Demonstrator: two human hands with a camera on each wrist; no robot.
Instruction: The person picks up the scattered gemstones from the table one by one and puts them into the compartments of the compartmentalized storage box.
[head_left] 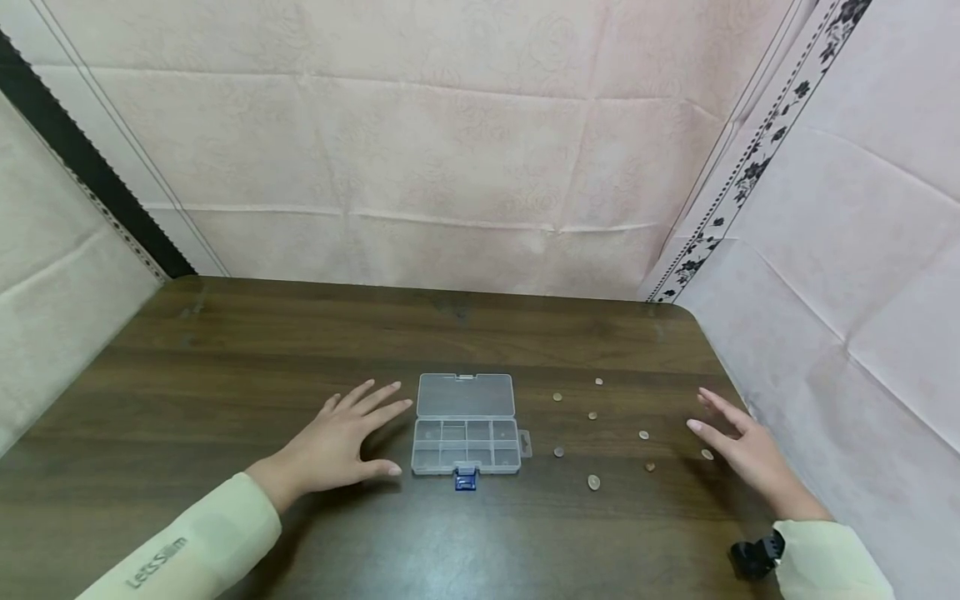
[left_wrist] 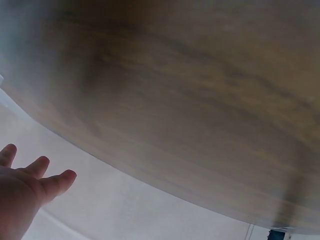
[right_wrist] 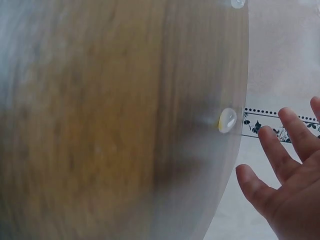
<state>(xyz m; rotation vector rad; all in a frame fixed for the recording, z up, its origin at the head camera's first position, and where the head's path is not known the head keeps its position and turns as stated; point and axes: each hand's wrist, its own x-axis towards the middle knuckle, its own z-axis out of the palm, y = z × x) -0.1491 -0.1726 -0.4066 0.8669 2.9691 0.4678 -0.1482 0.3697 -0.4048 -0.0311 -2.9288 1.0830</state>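
1. Dark lettering runs along the left sleeve point(head_left: 187, 546); it seems to read "LetsSlim", though the slant and blur leave some letters uncertain

2. The left hand point(head_left: 347, 442) is released, its fingers spread and stretched toward the box, the thumb held apart and lower; the fingers and thumb are near the left edge of the box without touching it

3. Whether that palm rests on the table point(head_left: 315, 333) or hovers above it, one cannot tell; the left wrist view shows just three fingers, held apart

4. The right hand point(head_left: 746, 450) is also released, fingers extended and loosely parted, by the right edge of the table; a black device point(head_left: 757, 554) sits at the cuff of the right sleeve point(head_left: 832, 562)

5. A small pale disc point(head_left: 707, 454) lies on the table just beside that hand, below the thumb tip; the right wrist view shows a glossy, rounded piece point(right_wrist: 228, 120) near the fingers

6. The box point(head_left: 466, 446) is clear, between the hands and nearer the left, with its lid point(head_left: 466, 395) laid back and a blue clasp point(head_left: 465, 481) in front

7. Its compartments form two rows; any contents are too small to make out

8. Seven more discs point(head_left: 594, 482) lie scattered between the box and the right hand
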